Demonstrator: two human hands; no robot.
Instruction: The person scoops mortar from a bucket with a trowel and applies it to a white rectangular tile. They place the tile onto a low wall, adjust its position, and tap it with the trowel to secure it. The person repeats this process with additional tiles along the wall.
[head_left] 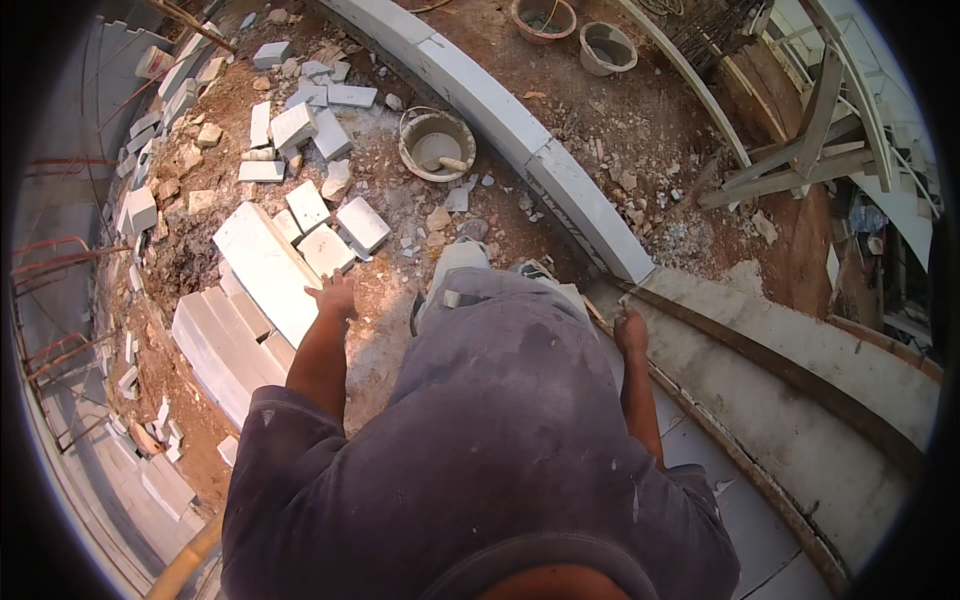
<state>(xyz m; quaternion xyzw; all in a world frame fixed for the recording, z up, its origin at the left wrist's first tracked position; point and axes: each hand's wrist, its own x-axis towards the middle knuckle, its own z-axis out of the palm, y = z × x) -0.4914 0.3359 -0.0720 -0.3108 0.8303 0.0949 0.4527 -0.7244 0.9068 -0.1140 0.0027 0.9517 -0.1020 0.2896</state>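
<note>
Our grey shirt (500,430) fills the view; left hand (333,297), fingers spread, presses a white block (265,265); right hand (630,333) seems empty—we should lift squarely.

Matt white chalky blocks (265,270), rough reddish dirt ground (640,110), perhaps plastic mortar bucket (436,143)

Right hand (631,333): grip closed, palm side hidden, contents not determinable. Left hand (333,296): fingertips over white block (268,270), contact unclear. Legs and feet largely hidden by torso (one shoe tip shows). Bucket (436,143) contents too small to identify. Scaffold frame (830,140) cut off by right rim.
</note>
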